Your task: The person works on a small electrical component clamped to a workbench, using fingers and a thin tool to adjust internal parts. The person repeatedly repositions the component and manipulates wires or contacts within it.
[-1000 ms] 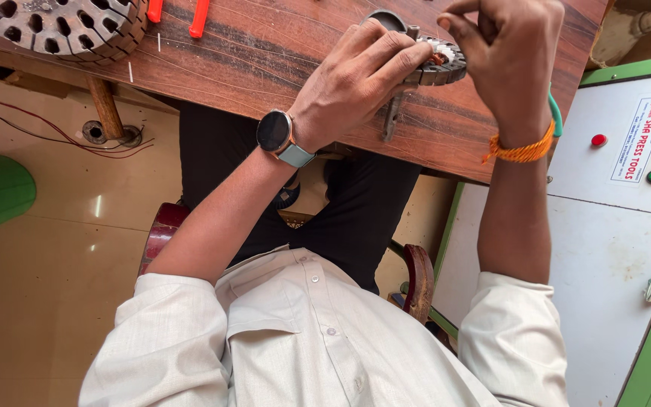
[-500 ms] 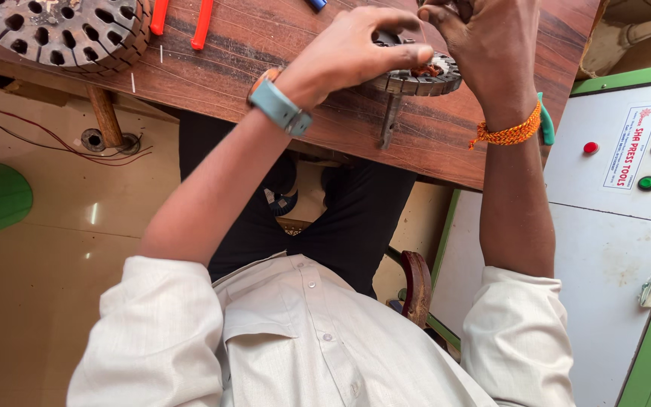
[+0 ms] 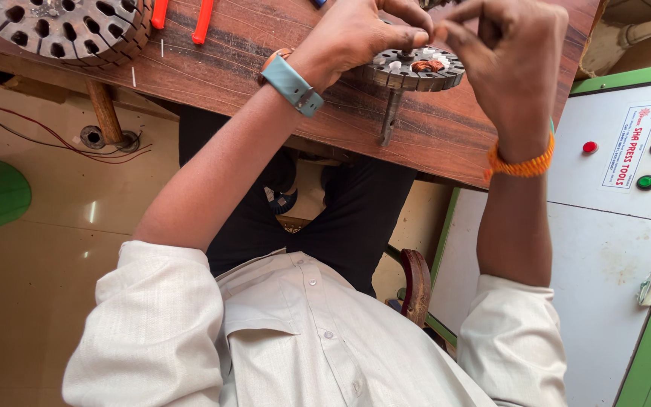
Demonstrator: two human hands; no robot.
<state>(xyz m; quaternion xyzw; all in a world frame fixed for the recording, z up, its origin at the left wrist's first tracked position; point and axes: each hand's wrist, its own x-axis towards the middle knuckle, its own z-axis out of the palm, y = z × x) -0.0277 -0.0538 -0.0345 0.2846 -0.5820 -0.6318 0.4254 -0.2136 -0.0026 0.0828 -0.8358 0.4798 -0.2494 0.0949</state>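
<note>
Risking snapping the thin wire by tugging too hard, pinching left hand (image 3: 363,34) and right hand (image 3: 510,60) fingertips shut on something too small to tell, just above the round, slotted grey metal disc (image 3: 414,69) holding shiny copper wire (image 3: 427,65), sitting near the right of the streaky brown wooden table (image 3: 265,90).

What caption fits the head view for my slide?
Both hands, left hand and right hand, pinch at a slotted metal disc over a wooden table.

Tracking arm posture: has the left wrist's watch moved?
Yes: the watch went from the wooden table's near edge farther in over the tabletop, towards the slotted metal disc.
</note>
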